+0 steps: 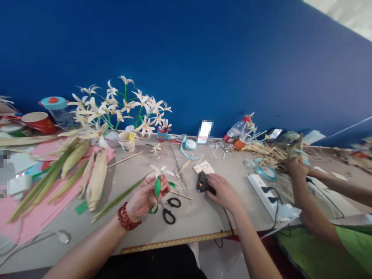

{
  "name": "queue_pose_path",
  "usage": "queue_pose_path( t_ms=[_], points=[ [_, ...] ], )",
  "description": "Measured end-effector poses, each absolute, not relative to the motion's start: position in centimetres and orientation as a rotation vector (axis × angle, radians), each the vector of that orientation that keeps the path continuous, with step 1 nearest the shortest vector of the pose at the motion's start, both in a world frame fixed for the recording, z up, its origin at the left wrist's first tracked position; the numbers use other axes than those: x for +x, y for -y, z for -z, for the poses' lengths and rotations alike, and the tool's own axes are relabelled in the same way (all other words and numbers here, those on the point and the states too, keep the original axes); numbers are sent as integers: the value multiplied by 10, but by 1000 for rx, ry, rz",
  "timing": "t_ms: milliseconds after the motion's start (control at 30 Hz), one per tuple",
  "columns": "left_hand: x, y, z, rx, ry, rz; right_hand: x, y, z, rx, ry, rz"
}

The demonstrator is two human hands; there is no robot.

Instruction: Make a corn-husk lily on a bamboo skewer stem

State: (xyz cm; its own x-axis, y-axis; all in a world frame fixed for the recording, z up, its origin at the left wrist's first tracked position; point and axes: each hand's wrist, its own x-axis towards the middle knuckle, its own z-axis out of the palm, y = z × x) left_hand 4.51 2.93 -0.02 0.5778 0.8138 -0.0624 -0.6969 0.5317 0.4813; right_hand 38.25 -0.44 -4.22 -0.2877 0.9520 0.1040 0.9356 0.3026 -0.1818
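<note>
My left hand (147, 199), with a red bead bracelet at its wrist, is closed on a pale husk flower (159, 170). A strip of green tape (157, 188) hangs over the fingers from the flower. My right hand (223, 192) is around the handle of a black glue gun (201, 181), whose nozzle end lies near a small white pad (204, 167) on the table. Black-handled scissors (169, 216) lie between my hands, just right of the left one. Thin wires (176, 162) and a long green husk stalk (116, 203) are close by.
Several finished husk flowers (124, 106) stand in cups at the back left. Corn husks (97, 182) lie on pink paper (31, 213). A white power strip (267, 197) sits to my right, beside a co-worker's hand (298, 168) among dry husks. A cord runs over the table edge (180, 241).
</note>
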Motion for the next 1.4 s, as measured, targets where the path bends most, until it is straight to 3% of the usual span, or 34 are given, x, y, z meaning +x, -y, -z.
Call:
queue_pose_path(
  t_ms=[100,267,400,667,833,1000,1167,1400],
  points=[
    [47,-29,1,413,-312,-912,387,2,43,-1727,2349,-228],
    [47,-30,2,417,-303,-903,410,-3,51,-1758,1810,-630],
    [46,-30,1,411,-299,-917,415,-6,50,-1632,1426,-720],
    [48,-31,7,337,-293,-938,353,22,6,-1193,1004,-1012],
    [49,-29,6,309,-286,-928,284,48,-22,-1228,1317,-1019],
    [49,-28,2,296,-328,-926,240,51,-34,-1262,1854,-664],
    [48,-27,4,295,-410,-973,227,47,-25,-1230,1874,-430],
    [48,-27,6,269,-426,-972,224,48,-15,-1213,1913,-361]
  ],
)
